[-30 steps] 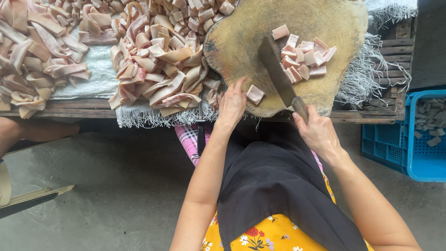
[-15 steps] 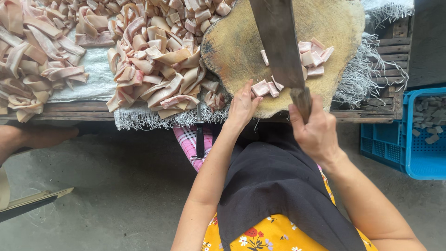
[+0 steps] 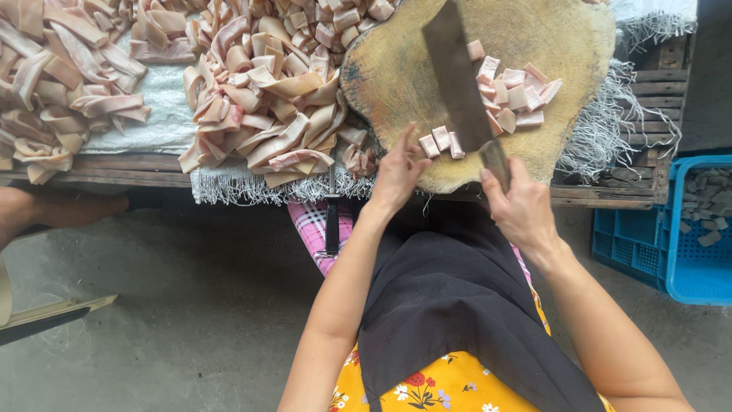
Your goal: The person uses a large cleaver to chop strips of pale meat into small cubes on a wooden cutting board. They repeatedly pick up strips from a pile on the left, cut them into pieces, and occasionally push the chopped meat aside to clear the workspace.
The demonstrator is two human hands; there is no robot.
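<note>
Pale pink cubes [image 3: 442, 142] of cut meat lie in a short row on a round wooden chopping block [image 3: 549, 145], seen from the head camera looking down. Left hand [image 3: 398, 174] rests just beside them, fingers loosely spread, fingertips touching the nearest cube. Right hand [image 3: 522, 210] is wrapped tight around the handle of a cleaver [image 3: 457, 80], whose long blade points away from the person, just right of the cubes. More cubes [image 3: 515, 85] sit beyond the blade; uncut strips [image 3: 263, 91] heap to the left
</note>
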